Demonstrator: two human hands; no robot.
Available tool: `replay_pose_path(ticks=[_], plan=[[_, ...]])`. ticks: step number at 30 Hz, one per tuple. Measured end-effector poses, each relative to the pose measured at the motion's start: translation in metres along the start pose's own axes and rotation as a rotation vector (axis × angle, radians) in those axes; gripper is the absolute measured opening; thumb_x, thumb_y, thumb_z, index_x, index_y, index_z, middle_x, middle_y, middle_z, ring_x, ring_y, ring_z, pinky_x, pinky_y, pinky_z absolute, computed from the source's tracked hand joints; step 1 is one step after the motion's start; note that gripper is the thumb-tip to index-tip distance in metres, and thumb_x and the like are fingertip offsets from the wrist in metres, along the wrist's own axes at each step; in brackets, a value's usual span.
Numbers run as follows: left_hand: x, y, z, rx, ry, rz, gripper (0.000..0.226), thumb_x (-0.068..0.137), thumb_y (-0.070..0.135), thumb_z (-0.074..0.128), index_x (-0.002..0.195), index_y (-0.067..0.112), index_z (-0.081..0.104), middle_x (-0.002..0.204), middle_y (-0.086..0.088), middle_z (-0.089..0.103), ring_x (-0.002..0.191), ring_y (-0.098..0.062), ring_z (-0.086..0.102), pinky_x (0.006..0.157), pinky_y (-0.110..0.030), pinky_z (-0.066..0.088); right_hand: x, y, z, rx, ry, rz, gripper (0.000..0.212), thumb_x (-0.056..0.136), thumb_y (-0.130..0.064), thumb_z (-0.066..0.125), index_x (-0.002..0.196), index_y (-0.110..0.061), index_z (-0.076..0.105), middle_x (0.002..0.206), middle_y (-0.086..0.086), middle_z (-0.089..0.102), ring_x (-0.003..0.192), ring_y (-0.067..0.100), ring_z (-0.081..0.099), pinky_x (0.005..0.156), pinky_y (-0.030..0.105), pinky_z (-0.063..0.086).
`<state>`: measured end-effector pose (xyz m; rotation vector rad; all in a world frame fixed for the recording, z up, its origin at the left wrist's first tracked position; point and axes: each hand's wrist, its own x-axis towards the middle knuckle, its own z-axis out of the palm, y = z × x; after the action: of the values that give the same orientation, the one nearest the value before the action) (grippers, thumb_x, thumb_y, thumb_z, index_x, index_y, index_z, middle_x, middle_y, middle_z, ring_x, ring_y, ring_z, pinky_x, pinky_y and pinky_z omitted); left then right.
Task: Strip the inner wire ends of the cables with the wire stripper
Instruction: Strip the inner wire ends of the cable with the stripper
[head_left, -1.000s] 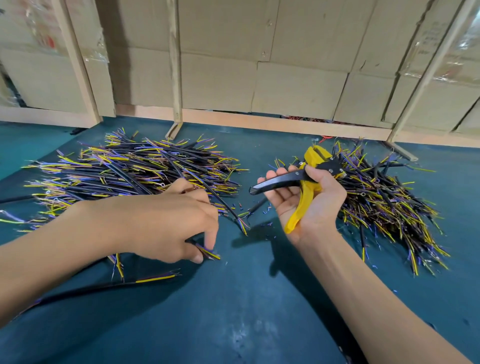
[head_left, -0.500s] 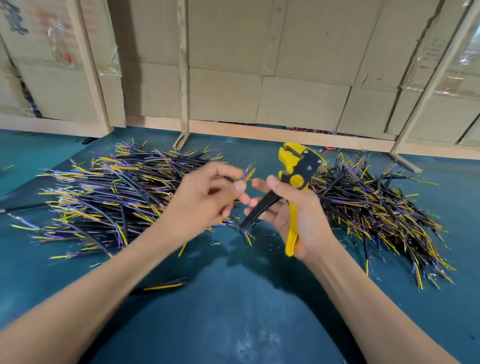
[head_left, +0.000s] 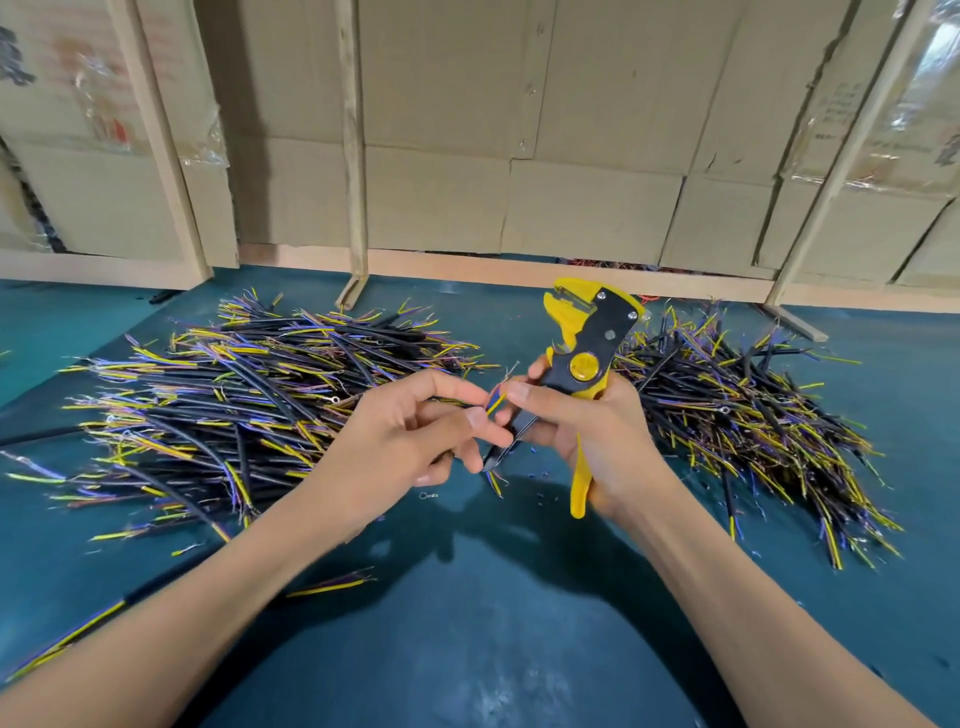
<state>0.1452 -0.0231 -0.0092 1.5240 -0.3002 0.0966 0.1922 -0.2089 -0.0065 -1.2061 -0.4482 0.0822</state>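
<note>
My right hand (head_left: 587, 436) grips a yellow and black wire stripper (head_left: 584, 358), held upright with its jaws at the top. My left hand (head_left: 395, 436) pinches a short black cable whose yellow and purple inner wire ends (head_left: 496, 401) stick up between the two hands. The right forefinger and thumb touch those wire ends. The cable's black body is mostly hidden under my left fingers. The wire ends are below the stripper's jaws, not in them.
A large pile of black cables (head_left: 239, 405) lies on the left of the teal table (head_left: 467, 623), a second pile (head_left: 743, 415) on the right. Loose cables (head_left: 332, 586) lie near my left forearm. Cardboard boxes (head_left: 519, 156) and wooden posts stand behind.
My left hand lifted a cable from the table near the left pile and brought it up to the right hand. The stripper turned from lying sideways to upright.
</note>
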Motion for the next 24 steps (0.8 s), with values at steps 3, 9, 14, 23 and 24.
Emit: replay_pose_path(ticks=[3, 9, 14, 23, 24], plan=[[0.002, -0.001, -0.002, -0.105, 0.085, -0.011, 0.029, 0.076, 0.014, 0.074, 0.1, -0.001, 0.069, 0.085, -0.02, 0.074, 0.061, -0.016, 0.056, 0.043, -0.021, 0.033, 0.001, 0.001, 0.001, -0.008, 0.03, 0.012, 0.019, 0.075, 0.002, 0.077, 0.082, -0.013, 0.068, 0.083, 0.019, 0.069, 0.067, 0.036, 0.069, 0.07, 0.048, 0.061], [0.002, 0.001, -0.008, -0.223, 0.129, -0.082, 0.018, 0.076, 0.022, 0.073, 0.092, 0.015, 0.078, 0.085, -0.008, 0.071, 0.067, -0.013, 0.059, 0.05, -0.021, 0.042, -0.002, 0.005, 0.005, -0.128, 0.013, 0.03, 0.018, 0.077, 0.004, 0.077, 0.084, -0.008, 0.066, 0.08, 0.013, 0.072, 0.066, 0.036, 0.07, 0.07, 0.05, 0.062], [0.001, 0.008, -0.004, -0.326, 0.17, -0.013, 0.01, 0.081, 0.011, 0.068, 0.091, 0.008, 0.068, 0.075, -0.004, 0.055, 0.063, -0.014, 0.05, 0.042, -0.02, 0.028, -0.005, 0.002, 0.011, -0.182, -0.008, 0.08, 0.011, 0.083, -0.002, 0.076, 0.085, -0.003, 0.065, 0.075, 0.019, 0.07, 0.065, 0.042, 0.071, 0.061, 0.045, 0.061], [0.004, 0.015, -0.005, -0.295, 0.301, -0.018, 0.022, 0.088, -0.007, 0.062, 0.077, 0.012, 0.063, 0.061, -0.007, 0.046, 0.051, -0.016, 0.029, 0.038, -0.017, 0.02, -0.014, -0.002, 0.032, -0.012, -0.168, 0.206, 0.013, 0.086, -0.01, 0.072, 0.079, 0.0, 0.069, 0.075, 0.023, 0.064, 0.064, 0.043, 0.069, 0.063, 0.053, 0.06], [0.004, 0.014, -0.005, -0.299, 0.31, -0.02, 0.023, 0.087, -0.008, 0.06, 0.076, 0.011, 0.063, 0.062, -0.007, 0.045, 0.05, -0.015, 0.027, 0.038, -0.017, 0.019, -0.014, -0.003, 0.034, -0.027, -0.184, 0.229, 0.013, 0.086, -0.01, 0.073, 0.078, 0.0, 0.069, 0.075, 0.023, 0.064, 0.064, 0.042, 0.069, 0.063, 0.052, 0.06]])
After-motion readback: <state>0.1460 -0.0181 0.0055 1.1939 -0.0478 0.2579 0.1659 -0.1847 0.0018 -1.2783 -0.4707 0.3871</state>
